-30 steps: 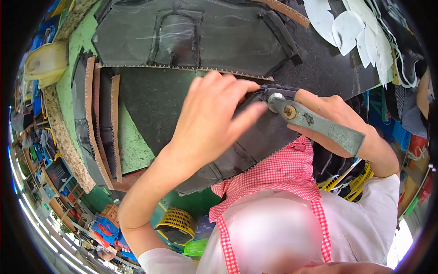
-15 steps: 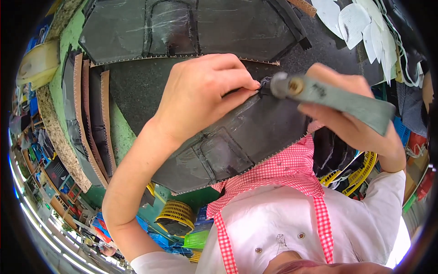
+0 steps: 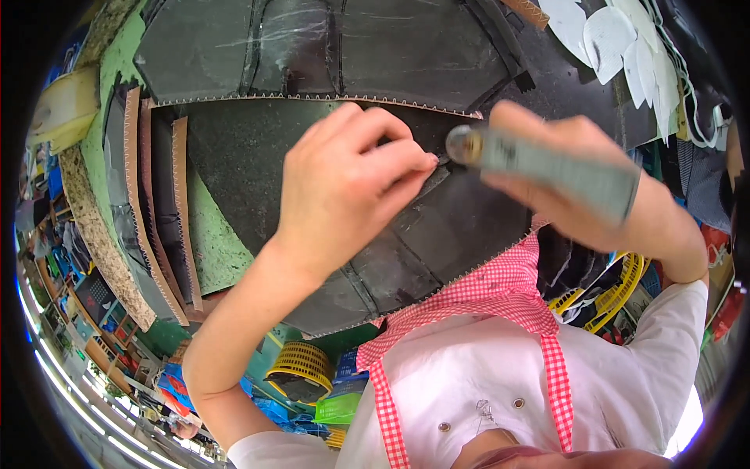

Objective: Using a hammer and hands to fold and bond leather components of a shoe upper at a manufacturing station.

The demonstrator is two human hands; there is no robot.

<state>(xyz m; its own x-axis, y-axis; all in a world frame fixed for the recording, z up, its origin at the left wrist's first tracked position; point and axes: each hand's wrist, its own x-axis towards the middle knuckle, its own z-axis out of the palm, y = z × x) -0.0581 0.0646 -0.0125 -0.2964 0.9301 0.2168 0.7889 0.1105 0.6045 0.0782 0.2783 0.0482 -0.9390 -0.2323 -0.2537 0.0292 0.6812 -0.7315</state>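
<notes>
A dark leather panel [image 3: 476, 219] with a zigzag-stitched lower edge lies close to my body. My left hand [image 3: 336, 176] is closed over it, thumb and fingertips pinching its upper edge. What lies between the fingertips is mostly hidden. Just right of those fingertips, a grey metal hammer [image 3: 558, 176] is held with its round face toward the pinched edge; motion blurs it a little. My right hand [image 3: 578, 137] is closed around the hammer, the handle hidden beneath its head. Whether the face touches the leather I cannot tell.
Beyond my hands lies a larger dark panel [image 3: 414, 47] with a stitched edge. Several stitched strips [image 3: 180, 211] sit at the left, beside a yellowish block [image 3: 66, 109]. White leaf-shaped pieces [image 3: 609, 47] lie at far right. A yellow basket [image 3: 301, 363] stands below the table.
The hammer and my right hand have moved slightly left. My left hand's pinch has shifted a little nearer to me, with the panel's near edge slightly lower.
</notes>
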